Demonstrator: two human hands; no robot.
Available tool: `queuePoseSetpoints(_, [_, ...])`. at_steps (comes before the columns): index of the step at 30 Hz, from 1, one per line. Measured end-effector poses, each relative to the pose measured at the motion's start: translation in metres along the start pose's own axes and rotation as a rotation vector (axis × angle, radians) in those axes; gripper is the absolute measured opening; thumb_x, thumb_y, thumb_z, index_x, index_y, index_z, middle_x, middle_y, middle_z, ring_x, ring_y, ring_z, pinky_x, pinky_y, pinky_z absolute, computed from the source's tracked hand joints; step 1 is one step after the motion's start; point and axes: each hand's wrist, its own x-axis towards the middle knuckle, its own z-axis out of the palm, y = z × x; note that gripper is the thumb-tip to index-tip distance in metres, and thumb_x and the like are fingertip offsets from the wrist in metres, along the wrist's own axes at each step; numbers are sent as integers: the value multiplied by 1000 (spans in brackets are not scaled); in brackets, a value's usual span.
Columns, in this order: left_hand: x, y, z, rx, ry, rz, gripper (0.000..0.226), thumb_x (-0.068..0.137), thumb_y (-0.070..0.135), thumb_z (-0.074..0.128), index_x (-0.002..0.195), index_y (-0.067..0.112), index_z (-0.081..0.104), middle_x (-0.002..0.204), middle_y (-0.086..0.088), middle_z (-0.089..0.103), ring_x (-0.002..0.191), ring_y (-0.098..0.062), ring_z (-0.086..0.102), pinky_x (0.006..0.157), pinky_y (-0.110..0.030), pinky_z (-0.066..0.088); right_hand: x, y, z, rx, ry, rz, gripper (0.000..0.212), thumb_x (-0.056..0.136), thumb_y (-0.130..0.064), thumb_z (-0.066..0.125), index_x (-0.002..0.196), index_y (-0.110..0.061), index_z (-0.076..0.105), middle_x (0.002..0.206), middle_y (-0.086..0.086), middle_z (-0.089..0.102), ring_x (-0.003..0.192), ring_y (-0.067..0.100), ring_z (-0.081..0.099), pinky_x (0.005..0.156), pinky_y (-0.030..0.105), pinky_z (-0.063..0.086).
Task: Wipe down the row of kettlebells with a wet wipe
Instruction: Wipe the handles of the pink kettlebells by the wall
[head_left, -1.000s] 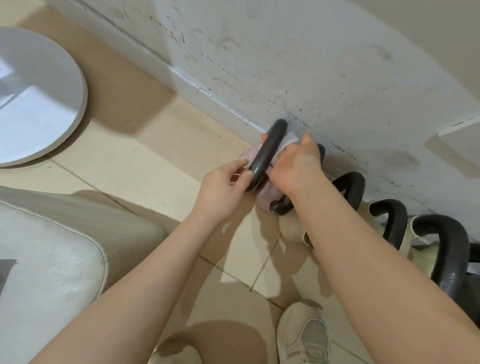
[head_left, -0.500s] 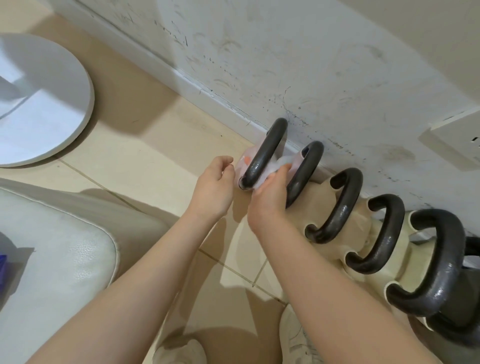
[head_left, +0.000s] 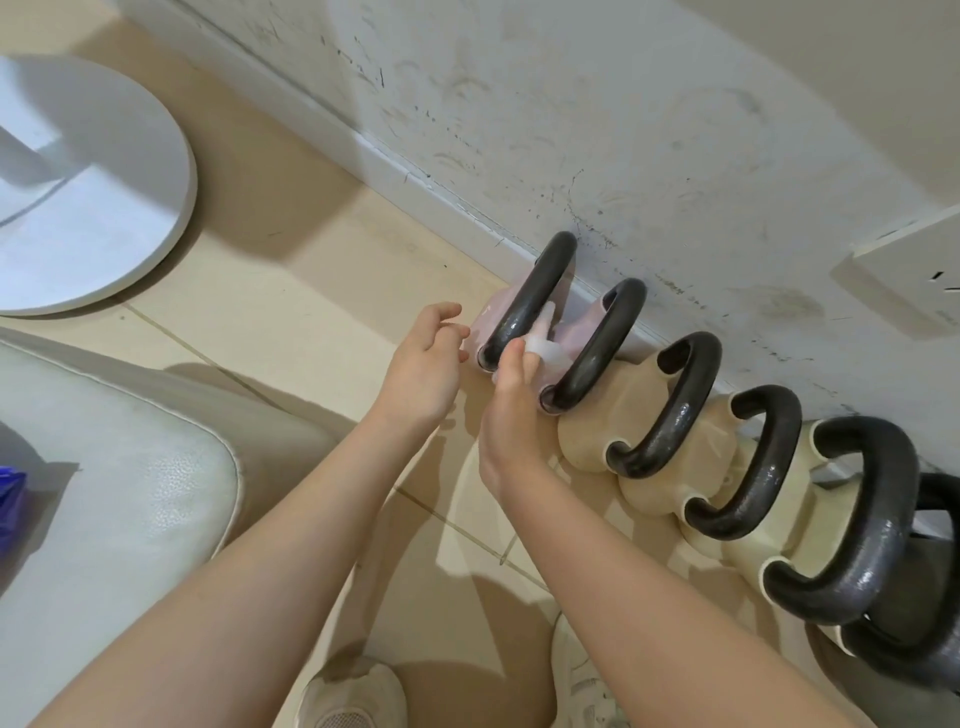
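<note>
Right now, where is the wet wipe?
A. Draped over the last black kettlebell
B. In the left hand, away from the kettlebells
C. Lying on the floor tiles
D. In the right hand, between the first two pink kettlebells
D: the right hand pinches the wet wipe in the gap between the first pink kettlebell and the second pink kettlebell, while the left hand hangs open beside them, holding nothing.

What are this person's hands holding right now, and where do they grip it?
The right hand holds a wet wipe, wrapped over its fingers between two kettlebell handles. The left hand holds nothing.
</note>
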Motion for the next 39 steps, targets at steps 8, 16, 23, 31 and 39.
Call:
queuePoseSetpoints(8, [0,5,-3,-160,15,-38,33,98,24,29,125,18,47,113,-2,57,87,-9,57,74,-24,46,17,38,-9,-1159,110,-523,53,96,-43,29,115,-4,58,147,35,22,136,44,26,110,44,27])
queuePoseSetpoints(16, [6,1,-7,-62,121,-38,29,95,24,32,105,18,59,110,1,58,109,-21,54,102,-40,41,45,26,-30,-1960,-99,-1089,48,89,-34,38,113,-1,65,124,11,63,128,26,48,115,45,6])
queuePoseSetpoints(23, [1,0,-14,-55,124,-67,29,95,28,30,95,20,59,112,-1,60,96,-17,58,92,-38,46,66,12,-37,-1828,-135,-1240,20,88,-20,52,81,-4,61,87,16,63,104,36,55,105,50,32])
queuePoseSetpoints(31, [1,-4,-12,-70,177,31,26,95,21,34,99,18,59,99,1,63,85,-12,58,85,-32,45,70,-14,-34,-1571,-197,-991,38,91,-21,30,75,-5,61,80,13,64,105,33,61,104,45,37])
queuePoseSetpoints(39, [-11,-9,34,202,9,177,11,90,17,53,88,16,63,84,1,65,78,-15,58,70,-15,42,44,-88,-79,-429,268,-230,36,100,-30,35,91,-5,60,87,5,59,82,16,53,75,29,41])
